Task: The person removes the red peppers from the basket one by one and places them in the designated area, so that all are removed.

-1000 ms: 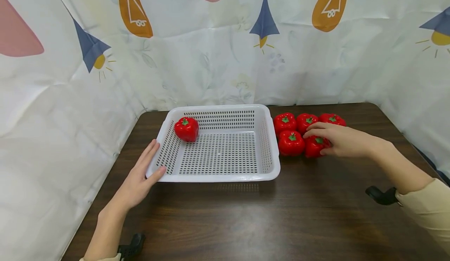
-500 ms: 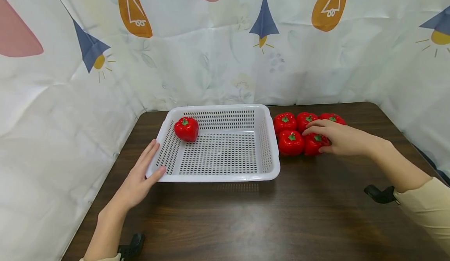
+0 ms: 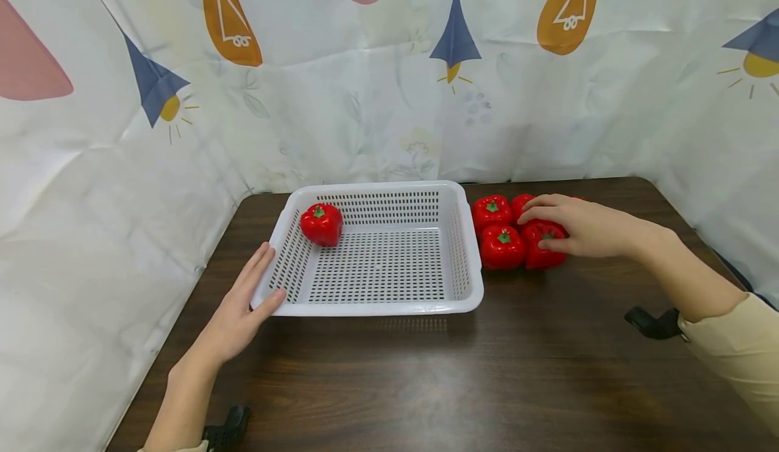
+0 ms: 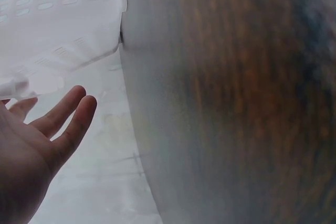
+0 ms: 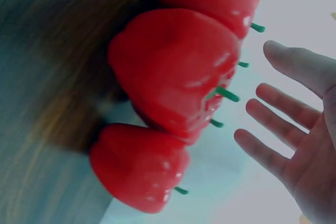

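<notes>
My left hand point(image 3: 239, 317) rests at the near left corner of a white perforated plastic basket point(image 3: 377, 308), thumb over the rim and fingers along its side. In the left wrist view, that hand's point(image 4: 29, 153) visible fingers are spread, not wrapped round the basket point(image 4: 68, 30). One red bell pepper point(image 3: 321, 226) lies in the basket's far left part. My right hand point(image 3: 584, 227) hovers over the front right bell pepper point(image 3: 538, 260) of a cluster right of the basket. From the right wrist, its fingers look extended and apart from the nearest bell pepper point(image 5: 168, 51).
Other bell peppers in the cluster include a front left one point(image 3: 502, 249) and a back left one point(image 3: 490, 211), close to the basket's right wall. Everything stands on a dark wooden table point(image 3: 414, 384). A patterned white cloth point(image 3: 365, 114) hangs behind and at both sides.
My right hand has shifted slightly left and toward the back, covering more of the rear bell peppers. The front right bell pepper has moved slightly the same way. My left hand stays at the basket.
</notes>
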`<state>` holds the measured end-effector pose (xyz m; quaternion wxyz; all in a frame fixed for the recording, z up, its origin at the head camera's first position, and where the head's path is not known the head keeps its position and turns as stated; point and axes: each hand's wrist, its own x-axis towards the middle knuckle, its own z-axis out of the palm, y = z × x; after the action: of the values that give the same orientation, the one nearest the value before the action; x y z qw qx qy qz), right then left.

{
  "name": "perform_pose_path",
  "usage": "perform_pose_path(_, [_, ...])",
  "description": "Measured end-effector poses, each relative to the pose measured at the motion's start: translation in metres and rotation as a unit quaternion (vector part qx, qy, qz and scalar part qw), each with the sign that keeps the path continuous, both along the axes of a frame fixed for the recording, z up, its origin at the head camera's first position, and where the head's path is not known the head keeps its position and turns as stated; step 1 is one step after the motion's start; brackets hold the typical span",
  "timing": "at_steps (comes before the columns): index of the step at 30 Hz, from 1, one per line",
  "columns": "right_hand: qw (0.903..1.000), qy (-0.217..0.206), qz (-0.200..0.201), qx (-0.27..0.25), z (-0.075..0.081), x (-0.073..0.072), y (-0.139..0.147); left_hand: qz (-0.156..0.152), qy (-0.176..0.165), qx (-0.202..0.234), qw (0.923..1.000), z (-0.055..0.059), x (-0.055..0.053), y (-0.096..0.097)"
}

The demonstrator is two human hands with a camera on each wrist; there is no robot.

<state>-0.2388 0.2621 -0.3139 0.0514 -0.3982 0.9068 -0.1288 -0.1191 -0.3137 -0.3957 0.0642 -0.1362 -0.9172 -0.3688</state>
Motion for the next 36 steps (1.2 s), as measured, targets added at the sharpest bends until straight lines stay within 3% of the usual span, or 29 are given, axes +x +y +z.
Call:
perform_pose_path(5, [0.9997,0.01,0.018,-0.008,0.009,-0.002,-0.007,-0.001,-0.003,0.003,1.0,0.001,0.0,0.0])
perform_pose_path(27, [0.9995,0.008,0.024,0.016,0.029,-0.011,-0.044,-0.002,0.003,0.003,1.0,-0.001,0.0,0.0])
perform_pose_path(36, [0.9979,0.014,0.061,0.017,0.039,-0.015,-0.063,-0.002,-0.001,0.008,1.0,0.0,0.001,0.0])
